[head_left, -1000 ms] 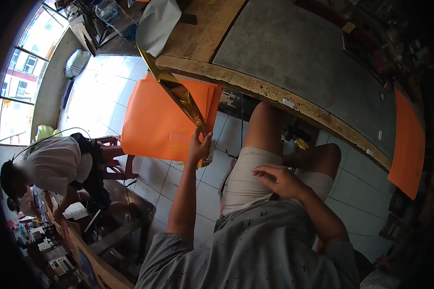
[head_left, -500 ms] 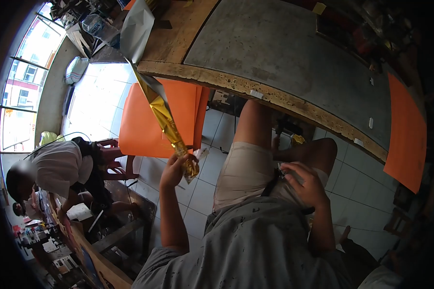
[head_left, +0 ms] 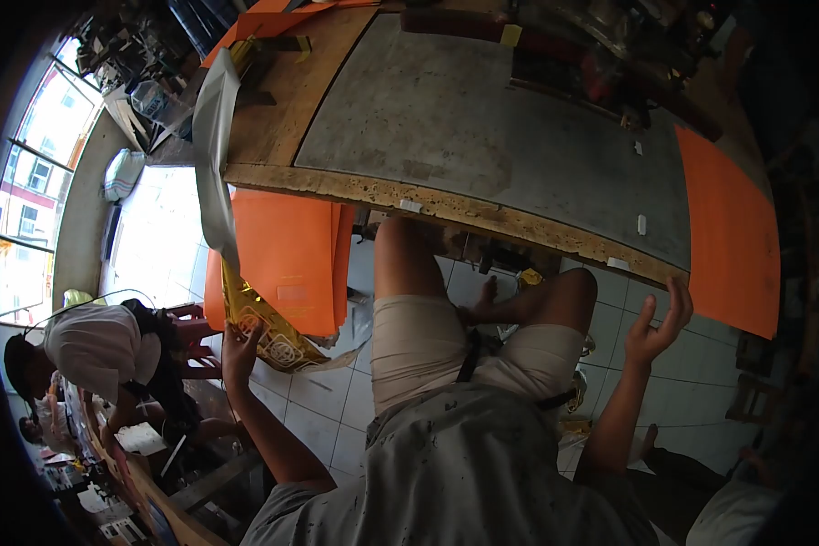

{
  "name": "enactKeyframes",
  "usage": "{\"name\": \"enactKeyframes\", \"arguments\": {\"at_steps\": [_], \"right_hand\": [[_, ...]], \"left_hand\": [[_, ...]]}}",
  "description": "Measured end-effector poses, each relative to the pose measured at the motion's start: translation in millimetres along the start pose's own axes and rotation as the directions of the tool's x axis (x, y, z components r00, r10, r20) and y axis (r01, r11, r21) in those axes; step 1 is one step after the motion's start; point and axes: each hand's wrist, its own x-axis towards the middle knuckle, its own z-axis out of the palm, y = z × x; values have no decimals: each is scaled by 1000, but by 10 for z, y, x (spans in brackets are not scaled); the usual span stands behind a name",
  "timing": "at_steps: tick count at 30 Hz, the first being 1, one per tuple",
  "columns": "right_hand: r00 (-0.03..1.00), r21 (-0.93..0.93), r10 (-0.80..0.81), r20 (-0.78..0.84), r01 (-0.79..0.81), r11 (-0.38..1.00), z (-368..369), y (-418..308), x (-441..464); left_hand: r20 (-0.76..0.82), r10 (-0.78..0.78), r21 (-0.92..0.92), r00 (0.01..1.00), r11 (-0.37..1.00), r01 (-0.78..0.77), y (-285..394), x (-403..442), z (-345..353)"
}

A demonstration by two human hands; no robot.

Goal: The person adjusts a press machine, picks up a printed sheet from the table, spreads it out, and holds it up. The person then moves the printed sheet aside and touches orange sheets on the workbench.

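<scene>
A strip of gold foil (head_left: 284, 341) hangs off the table's left end, its silver-grey back (head_left: 212, 146) turned outward higher up. My left hand (head_left: 241, 350) pinches the lower gold part, which bears pale printed outlines and trails a clear, ragged end to the right. My right hand (head_left: 657, 329) is raised beside the table's front edge, close to an orange sheet (head_left: 735, 238); its fingers are stretched out and it holds nothing. Behind the foil is a stack of large orange sheets (head_left: 291, 264), below the table's edge.
The wooden table (head_left: 273, 118) carries a grey board (head_left: 409, 109) with a worn front edge. Dark machinery (head_left: 601, 73) stands at the back. On the left a person (head_left: 100, 350) bends over another workbench. A plastic bottle (head_left: 150, 98) lies at the far left.
My left hand has moved left and down with the foil, which is now spread wider. My right hand has left my lap and risen right toward the table edge. The view has shifted.
</scene>
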Motion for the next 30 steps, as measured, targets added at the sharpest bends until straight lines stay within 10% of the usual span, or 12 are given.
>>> {"name": "enactKeyframes", "arguments": {"at_steps": [2,8,13,16,17,30], "right_hand": [[1000,-50,-9,27,10,999,82,26,-72],[996,-85,-15,-84,8,996,472,34,-206],[980,-190,-76,-185,41,981,696,203,-302],[989,-140,-47,-142,27,990,741,134,-375],[986,-157,-42,-159,16,988,705,162,-335],[921,-156,-18,-389,-46,987,1095,187,-303]], "left_hand": [[-353,233,525,906,851,-14,-150,142,212],[-317,615,247,722,788,-563,1651,-349,1115],[-315,930,408,188,311,-858,2190,-500,1908],[-375,916,361,143,286,-887,2401,-413,2271],[38,937,381,348,308,-871,2430,-342,2345],[-377,896,284,235,354,-891,2394,-209,2898]]}}
